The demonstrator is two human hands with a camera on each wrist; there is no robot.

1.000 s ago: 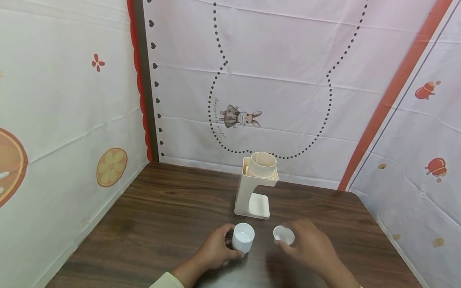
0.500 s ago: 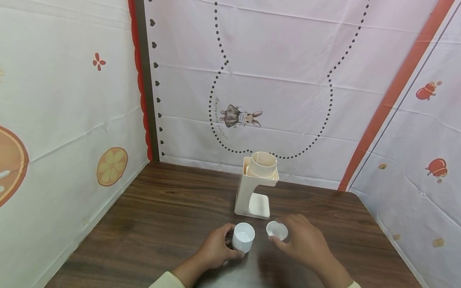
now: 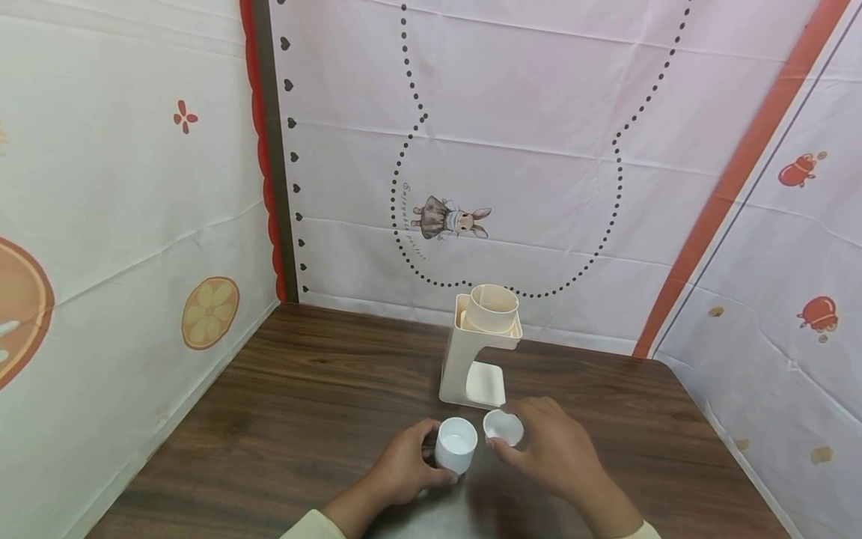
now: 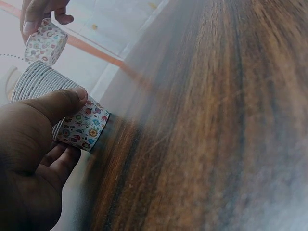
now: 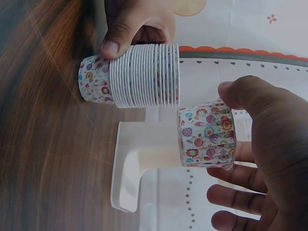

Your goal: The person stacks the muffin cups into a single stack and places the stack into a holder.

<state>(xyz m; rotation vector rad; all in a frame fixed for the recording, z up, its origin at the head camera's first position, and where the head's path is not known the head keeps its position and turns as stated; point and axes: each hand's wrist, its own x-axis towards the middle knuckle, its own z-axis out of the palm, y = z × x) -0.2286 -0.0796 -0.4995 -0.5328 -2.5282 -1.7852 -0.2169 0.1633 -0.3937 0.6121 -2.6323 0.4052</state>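
My left hand (image 3: 404,464) grips a nested stack of small paper cups (image 3: 456,447), its base on the table. Flowers in several colours cover the stack's outside, and the right wrist view shows many white rims (image 5: 144,79) pressed together. In my right hand (image 3: 559,453), a single paper cup (image 3: 503,429) is pinched by the rim, with the same flower print (image 5: 207,137). It is held up just right of the stack, slightly higher and apart from it. Behind both hands stands a cream cup dispenser (image 3: 461,359) with a round tube on top.
The dark wood-grain table (image 3: 337,374) reaches back to a printed cloth wall (image 3: 539,187). More printed cloth closes off the left (image 3: 135,209) and right sides (image 3: 774,299).
My right hand has moved left and slightly away from me with the single paper cup, closer to the stack. The left hand and the stack have stayed in place.
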